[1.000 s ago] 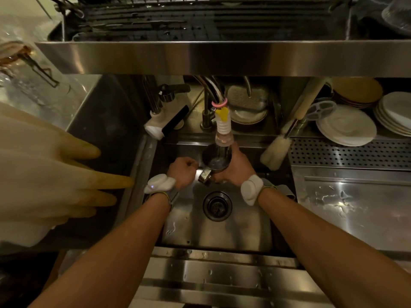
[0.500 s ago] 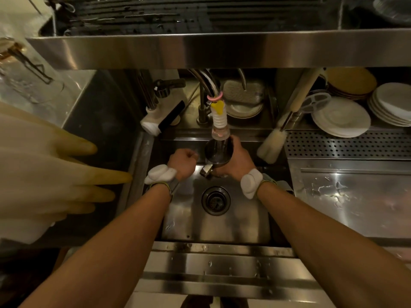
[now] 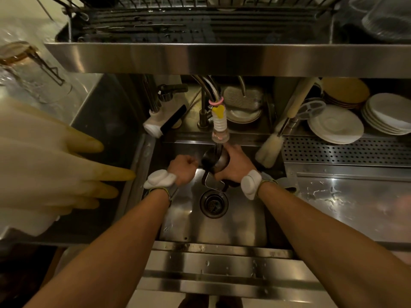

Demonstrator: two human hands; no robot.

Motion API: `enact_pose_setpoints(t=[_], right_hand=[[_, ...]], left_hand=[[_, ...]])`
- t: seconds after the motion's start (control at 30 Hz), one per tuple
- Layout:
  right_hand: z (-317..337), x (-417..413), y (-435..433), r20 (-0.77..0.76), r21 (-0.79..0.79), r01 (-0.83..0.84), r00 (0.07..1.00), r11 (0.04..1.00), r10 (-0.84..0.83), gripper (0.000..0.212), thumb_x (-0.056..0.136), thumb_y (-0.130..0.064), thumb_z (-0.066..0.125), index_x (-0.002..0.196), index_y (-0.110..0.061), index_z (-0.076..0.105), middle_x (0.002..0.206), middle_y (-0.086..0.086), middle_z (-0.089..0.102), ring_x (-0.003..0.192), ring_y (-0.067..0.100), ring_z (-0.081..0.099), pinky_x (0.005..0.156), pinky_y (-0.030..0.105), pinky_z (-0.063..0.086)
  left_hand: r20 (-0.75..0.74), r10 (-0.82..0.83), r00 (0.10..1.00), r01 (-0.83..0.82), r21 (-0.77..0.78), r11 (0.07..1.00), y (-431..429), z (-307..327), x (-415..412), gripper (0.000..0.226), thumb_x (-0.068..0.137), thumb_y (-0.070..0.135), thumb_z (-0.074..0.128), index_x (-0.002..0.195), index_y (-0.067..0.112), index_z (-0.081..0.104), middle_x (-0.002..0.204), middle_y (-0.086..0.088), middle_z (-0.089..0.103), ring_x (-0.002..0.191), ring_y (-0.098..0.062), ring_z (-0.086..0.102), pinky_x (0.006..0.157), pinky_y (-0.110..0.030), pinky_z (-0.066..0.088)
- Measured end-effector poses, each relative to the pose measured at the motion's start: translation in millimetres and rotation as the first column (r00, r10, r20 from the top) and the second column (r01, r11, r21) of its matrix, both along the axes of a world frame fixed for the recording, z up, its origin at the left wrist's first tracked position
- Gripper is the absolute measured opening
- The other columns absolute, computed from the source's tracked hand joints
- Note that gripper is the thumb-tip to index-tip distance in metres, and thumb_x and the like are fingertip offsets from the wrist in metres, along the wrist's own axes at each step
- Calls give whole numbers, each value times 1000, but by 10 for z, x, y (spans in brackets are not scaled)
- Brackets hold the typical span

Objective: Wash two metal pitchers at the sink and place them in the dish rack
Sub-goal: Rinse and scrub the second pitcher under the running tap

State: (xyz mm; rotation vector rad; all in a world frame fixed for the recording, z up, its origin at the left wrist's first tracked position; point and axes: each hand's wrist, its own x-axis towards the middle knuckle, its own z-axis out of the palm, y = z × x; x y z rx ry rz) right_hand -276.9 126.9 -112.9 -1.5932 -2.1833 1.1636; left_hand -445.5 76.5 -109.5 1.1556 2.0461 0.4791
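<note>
A small metal pitcher [image 3: 214,162] sits under the tap nozzle [image 3: 219,127] over the steel sink [image 3: 235,223], its mouth tilted up toward the nozzle and its handle pointing down toward the drain. My right hand [image 3: 233,165] grips the pitcher's body from the right. My left hand [image 3: 183,170] is a closed fist just left of the pitcher; whether it holds anything is hidden. The dish rack [image 3: 200,21] stands on the shelf above the sink. A second pitcher is not in sight.
A bottle brush [image 3: 270,150] leans at the sink's back right corner. Stacked plates [image 3: 335,125] sit on the perforated drainer at the right. Rubber gloves [image 3: 51,170] hang at the left. The drain [image 3: 213,203] lies below my hands. A soap dispenser [image 3: 163,121] stands behind the sink.
The pitcher has tilted slightly, and my hands stay under the tap. My view has dipped and come back, so the rack shows more.
</note>
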Motion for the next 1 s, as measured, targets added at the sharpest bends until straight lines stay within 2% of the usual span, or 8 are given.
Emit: enact_pose_setpoints(t=[0.1,0.2,0.33,0.53,0.67,0.8,0.93,1.0], right_hand=[[107,101,11,178,13,-108,979,994,104,106,51,-43,81,141,-40,25,130,8,43,113,33,54,97,43,49],[208,175,50,343,43,-171,928,984,146,113,51,-46,81,144,-32,19,133,7,48,116,31,54,96,44,49],[336,176,97,491,30,-179,859,983,141,98,53,-47,84,132,-19,33,127,6,55,113,29,56,91,42,47],[375,124,229,635,90,-319,748,944,192,80,45,-55,77,115,-26,51,111,6,62,100,31,61,90,49,48],[404,122,267,709,121,-370,682,921,181,70,46,-54,76,109,-30,57,105,3,65,99,30,62,91,49,41],[445,109,272,691,97,-366,694,925,203,79,45,-56,77,115,-28,53,111,2,64,103,31,61,93,50,40],[400,45,250,536,110,-252,829,961,157,104,32,-65,71,126,-27,44,119,1,61,105,29,61,90,47,50],[350,-3,205,410,136,-204,902,969,133,102,32,-67,69,124,-28,46,117,-1,61,104,26,61,89,45,51]], left_hand=[[18,0,1000,0,-6,1000,-44,72,24,25,93,25,54,108,13,71,113,-12,70,111,-27,62,86,-24,43],[15,-39,999,40,-26,999,-72,125,59,28,92,28,55,110,12,70,118,-12,68,114,-28,60,91,-26,44],[36,-61,997,62,-38,997,-89,186,46,28,92,29,55,109,11,70,118,-14,68,113,-31,61,97,-33,46],[70,-37,997,40,-43,998,-87,171,18,31,92,31,56,112,11,69,120,-12,67,115,-29,60,97,-33,45],[78,-21,997,25,-50,998,-94,151,22,31,92,31,56,114,12,68,122,-11,66,117,-28,58,97,-30,44],[104,-7,995,12,-54,998,-117,138,24,33,91,32,57,115,12,67,122,-10,66,115,-27,59,95,-29,44],[187,5,982,5,-50,999,-150,129,51,43,89,42,57,117,10,63,120,-10,65,114,-27,59,96,-31,44],[271,21,962,-10,-42,999,-170,120,78,55,86,51,58,121,8,59,123,-12,64,114,-28,60,96,-36,46]])
